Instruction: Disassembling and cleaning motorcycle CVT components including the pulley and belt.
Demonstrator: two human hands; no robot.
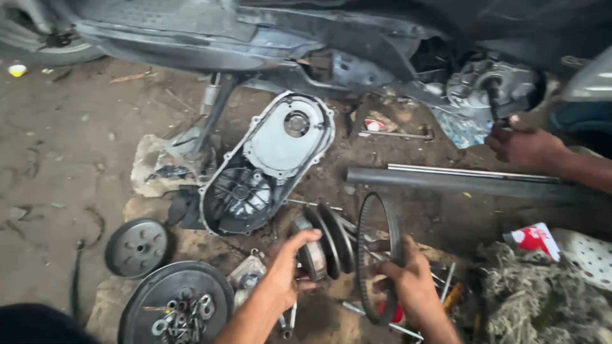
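The scooter body (255,32) is cut off at the top edge, so only its lower part shows. At the right, another person's hand (526,145) holds a dark tool (494,95) against the engine part (491,83); the arm leaves the picture at the right edge, and the shadow there makes the details hard to read.

The left hand (284,274) has its fingers (305,241) closed around a metal pulley assembly (322,245), held above the dirt floor (57,159) near the bottom middle of the view. The right hand (411,283) grips with closed fingers the lower part of a black toothed drive belt (376,255), which stands upright just beside the pulley; the hand hides part of the belt.

Behind them the grey transmission cover (268,159) lies on the floor, and a long dark pipe (459,181) lies to its right. At the lower left, a round black disc (175,299) carries small nuts and washers (182,312), too small to tell apart, and a smaller grey disc (137,247) lies near it.

At the right edge lies a small crumpled red and white package (532,237), next to a white cloth with dots (590,255). A red thing under the right hand is mostly hidden.
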